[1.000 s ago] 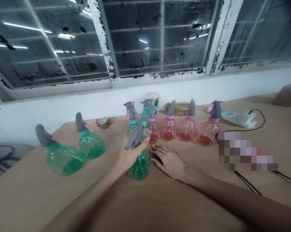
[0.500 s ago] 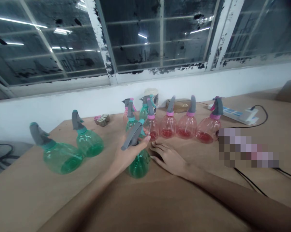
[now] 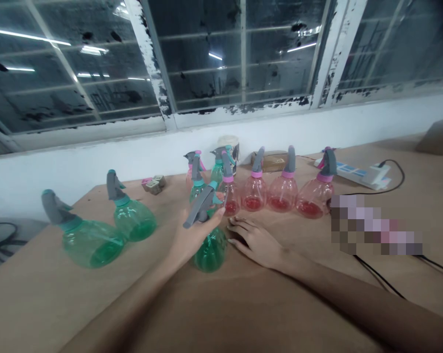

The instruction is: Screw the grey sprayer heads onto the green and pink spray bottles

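My left hand (image 3: 195, 230) is wrapped round the neck of a green spray bottle (image 3: 210, 252) with a grey and teal trigger head. The bottle stands on the table in front of me, with some green liquid inside. My right hand (image 3: 256, 240) rests on the tabletop just right of that bottle, its fingers stretched out and holding nothing. Beyond the hands is a row of pink spray bottles (image 3: 253, 193) with red liquid low in them. Another green spray bottle (image 3: 198, 186) is partly hidden behind the held one.
Two green spray bottles (image 3: 135, 220) stand to the left. Small blocks (image 3: 154, 185), a white tub (image 3: 228, 142) and a brown package (image 3: 274, 162) sit near the wall. At right are a power strip (image 3: 364, 174) with a black cord and a blurred-out object (image 3: 376, 225) with cables.
The view has shifted very slightly. Both hands and the bottles stay practically where they were, with my left hand still round the green spray bottle's neck.
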`<state>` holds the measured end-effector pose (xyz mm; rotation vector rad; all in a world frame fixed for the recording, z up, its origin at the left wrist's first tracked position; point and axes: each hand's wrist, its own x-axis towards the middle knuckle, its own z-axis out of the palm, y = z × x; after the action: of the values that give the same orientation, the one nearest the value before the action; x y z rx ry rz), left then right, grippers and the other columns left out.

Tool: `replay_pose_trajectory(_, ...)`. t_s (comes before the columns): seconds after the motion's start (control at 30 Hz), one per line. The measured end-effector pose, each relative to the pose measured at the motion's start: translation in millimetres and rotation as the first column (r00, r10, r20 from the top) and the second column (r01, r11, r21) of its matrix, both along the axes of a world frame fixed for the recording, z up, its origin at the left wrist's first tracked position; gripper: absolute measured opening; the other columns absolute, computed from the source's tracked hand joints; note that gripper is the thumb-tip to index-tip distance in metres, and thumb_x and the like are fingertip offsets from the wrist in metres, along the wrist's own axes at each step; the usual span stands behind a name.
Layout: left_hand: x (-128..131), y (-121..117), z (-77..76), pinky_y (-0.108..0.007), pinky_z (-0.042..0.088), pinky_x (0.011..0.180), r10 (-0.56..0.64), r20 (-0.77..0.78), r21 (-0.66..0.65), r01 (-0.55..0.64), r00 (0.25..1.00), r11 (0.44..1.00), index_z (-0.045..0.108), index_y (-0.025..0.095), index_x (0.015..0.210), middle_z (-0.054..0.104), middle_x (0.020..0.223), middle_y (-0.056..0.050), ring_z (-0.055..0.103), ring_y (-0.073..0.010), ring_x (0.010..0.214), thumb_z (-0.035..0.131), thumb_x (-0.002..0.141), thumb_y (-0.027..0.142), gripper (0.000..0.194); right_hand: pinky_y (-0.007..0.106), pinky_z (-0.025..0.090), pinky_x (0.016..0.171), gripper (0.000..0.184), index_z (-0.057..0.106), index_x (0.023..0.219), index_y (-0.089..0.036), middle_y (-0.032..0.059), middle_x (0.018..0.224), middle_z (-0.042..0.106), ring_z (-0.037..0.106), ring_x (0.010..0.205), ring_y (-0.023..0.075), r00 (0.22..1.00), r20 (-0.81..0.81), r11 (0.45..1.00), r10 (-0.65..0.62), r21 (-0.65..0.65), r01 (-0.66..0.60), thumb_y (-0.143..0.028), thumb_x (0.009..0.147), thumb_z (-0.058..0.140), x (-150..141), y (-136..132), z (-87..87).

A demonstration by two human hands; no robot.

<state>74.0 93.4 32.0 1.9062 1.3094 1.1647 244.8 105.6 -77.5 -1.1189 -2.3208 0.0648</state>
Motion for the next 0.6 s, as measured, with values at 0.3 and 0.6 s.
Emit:
replay_pose_trajectory(0.3,2,3,-5.0,-0.028,0.047,0.084,-0.019,0.089,0.027,0.017,0.996,1.000,0.052,0.029,0.116,0.058,0.119,0.000,0.059,-0.0175,0.097,0.057,0.078,0.029,0.039,0.041,0.035,0.103,0.036,0.053,0.119,-0.014,0.0107,0.123,0.055,0.045,0.119,0.0218,0.999,-0.012,0.999,0.052,0.014,-0.052,-0.031,0.089,0.041,3,3,-2.7)
replay_pose_trajectory(0.6,5,4,-6.5,-0.031,0.044,0.087,-0.036,0.132,0.025,0.033,0.991,0.999,0.057,0.022,0.108,0.064,0.108,-0.005,0.061,-0.0182,0.094,0.055,0.078,0.027,0.030,0.034,0.041,0.098,0.029,0.058,0.112,-0.019,0.0043,0.115,0.061,0.052,0.112,0.0164,0.993,-0.060,0.991,0.106,-0.070,-0.110,-0.027,0.090,0.041,27,21,6.4)
